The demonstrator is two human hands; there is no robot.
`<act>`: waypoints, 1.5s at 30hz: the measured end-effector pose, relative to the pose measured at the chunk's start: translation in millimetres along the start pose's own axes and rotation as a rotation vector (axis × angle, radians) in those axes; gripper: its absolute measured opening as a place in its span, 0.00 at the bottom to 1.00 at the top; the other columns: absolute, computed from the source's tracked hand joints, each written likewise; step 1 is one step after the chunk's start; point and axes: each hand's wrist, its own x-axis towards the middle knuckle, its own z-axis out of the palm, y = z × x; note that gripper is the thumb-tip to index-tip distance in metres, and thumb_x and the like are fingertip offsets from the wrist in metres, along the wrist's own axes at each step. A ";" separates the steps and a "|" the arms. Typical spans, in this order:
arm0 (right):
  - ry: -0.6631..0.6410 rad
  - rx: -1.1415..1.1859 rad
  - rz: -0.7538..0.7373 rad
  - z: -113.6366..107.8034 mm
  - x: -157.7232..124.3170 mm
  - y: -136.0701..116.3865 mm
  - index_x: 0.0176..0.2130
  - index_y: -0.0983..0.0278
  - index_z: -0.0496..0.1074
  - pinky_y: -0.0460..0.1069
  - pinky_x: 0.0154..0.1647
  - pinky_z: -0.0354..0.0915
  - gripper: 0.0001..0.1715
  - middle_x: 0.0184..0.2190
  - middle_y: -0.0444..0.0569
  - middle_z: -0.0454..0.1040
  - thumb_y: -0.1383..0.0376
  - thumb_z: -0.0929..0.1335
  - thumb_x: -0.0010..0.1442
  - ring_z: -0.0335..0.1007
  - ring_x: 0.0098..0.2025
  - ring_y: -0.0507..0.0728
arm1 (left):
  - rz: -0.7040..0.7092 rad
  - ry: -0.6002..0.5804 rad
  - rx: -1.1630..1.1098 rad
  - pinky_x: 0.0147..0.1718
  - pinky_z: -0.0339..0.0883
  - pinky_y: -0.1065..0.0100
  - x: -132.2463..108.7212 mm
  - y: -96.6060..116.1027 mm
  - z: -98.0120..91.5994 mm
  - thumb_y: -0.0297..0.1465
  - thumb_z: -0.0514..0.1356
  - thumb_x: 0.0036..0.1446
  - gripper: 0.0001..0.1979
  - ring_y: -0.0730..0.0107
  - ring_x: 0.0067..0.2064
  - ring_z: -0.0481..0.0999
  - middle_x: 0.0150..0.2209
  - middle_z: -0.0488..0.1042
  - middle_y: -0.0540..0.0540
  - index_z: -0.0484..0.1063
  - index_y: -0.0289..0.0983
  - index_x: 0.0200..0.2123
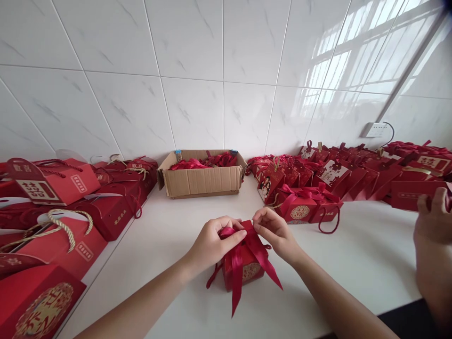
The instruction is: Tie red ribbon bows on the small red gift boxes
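Observation:
A small red gift box (230,278) with a gold round emblem stands on the white table in front of me. A shiny dark-red ribbon (237,273) is tied on its top, and its two tails hang down the front. My left hand (221,238) is closed, pinching a loop of the ribbon between thumb and fingers. My right hand (277,233) is closed in a pinch at the other side of the bow, with the ribbon at its fingertips. A red cord handle hangs at the box's left side.
An open cardboard box (203,181) of red ribbons stands by the tiled wall. Red gift boxes (116,207) crowd the left; two bow-tied boxes (300,212) and many others stand at right. Another person's hand (434,226) touches a red box (409,194) at the right edge.

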 end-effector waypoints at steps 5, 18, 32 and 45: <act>0.001 -0.037 0.045 4.2 -1.9 -2.5 0.36 0.62 0.64 0.44 0.24 0.55 0.07 0.26 0.41 0.64 0.61 0.66 0.60 0.58 0.26 0.48 | 0.023 0.032 0.043 0.49 0.65 0.63 -2.9 -5.3 9.0 0.33 0.60 0.52 0.06 0.59 0.54 0.70 0.34 0.78 0.45 0.71 0.39 0.26; 0.109 -0.133 -0.080 7.5 0.6 5.2 0.31 0.62 0.64 0.44 0.23 0.55 0.08 0.25 0.41 0.63 0.62 0.67 0.58 0.58 0.25 0.48 | 0.082 0.040 0.123 0.44 0.68 0.66 -3.1 -8.2 13.9 0.30 0.60 0.51 0.12 0.59 0.51 0.73 0.26 0.73 0.47 0.62 0.39 0.18; -0.126 -0.217 -0.010 -21.8 7.2 -5.2 0.43 0.61 0.65 0.46 0.26 0.55 0.12 0.24 0.41 0.59 0.57 0.61 0.64 0.54 0.25 0.50 | 0.022 -0.050 0.016 0.49 0.65 0.62 1.4 -7.5 5.1 0.31 0.62 0.51 0.05 0.58 0.58 0.66 0.39 0.77 0.42 0.68 0.38 0.27; -0.312 -0.733 -0.245 -27.4 9.3 -33.1 0.40 0.59 0.72 0.51 0.35 0.65 0.09 0.36 0.50 0.69 0.63 0.68 0.57 0.65 0.35 0.55 | 0.005 -0.080 0.040 0.48 0.66 0.62 1.6 -4.1 4.2 0.31 0.62 0.51 0.04 0.58 0.59 0.65 0.42 0.76 0.42 0.69 0.38 0.28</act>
